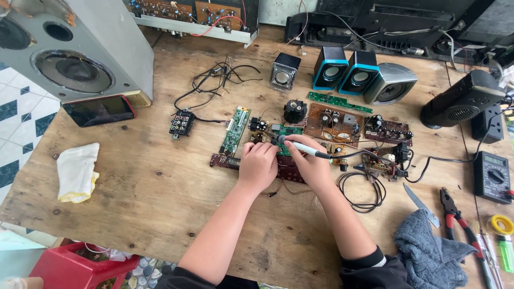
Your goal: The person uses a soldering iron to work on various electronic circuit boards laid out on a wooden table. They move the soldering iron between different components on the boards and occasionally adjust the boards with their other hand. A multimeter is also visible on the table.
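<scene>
The right hand (310, 167) grips a soldering iron (306, 149) like a pen, its tip angled down and left onto a small green circuit board (288, 135). That low, slanted hold looks meant to keep the tip steady on one spot. The left hand (258, 165) lies curled just beside it, fingers bent down at the board's near edge, seemingly pinning it so it cannot slide; whether it pinches anything I cannot tell. The green board sits mid-bench, over a dark reddish board (289, 172) that runs out from under both hands.

The iron's cord trails right and loops in a coil (363, 191) by the right forearm, out of the working area. Around the hands lie more boards: a long green strip (235, 130) to the left, a brown board (334, 122) and a thin green strip (339, 101) behind. At the back of the bench (150, 187) stand four small speakers: one black (284, 70), two with blue trim (345, 70) and one silver (391, 83). A single large speaker cabinet (75, 48) fills the far left corner.

Within reach on the right sit one multimeter (491, 176), red-handled pliers (455, 211), a knife blade (420, 203) and a grey rag (431, 251); one white cloth (77, 172) lies well apart on the left.
</scene>
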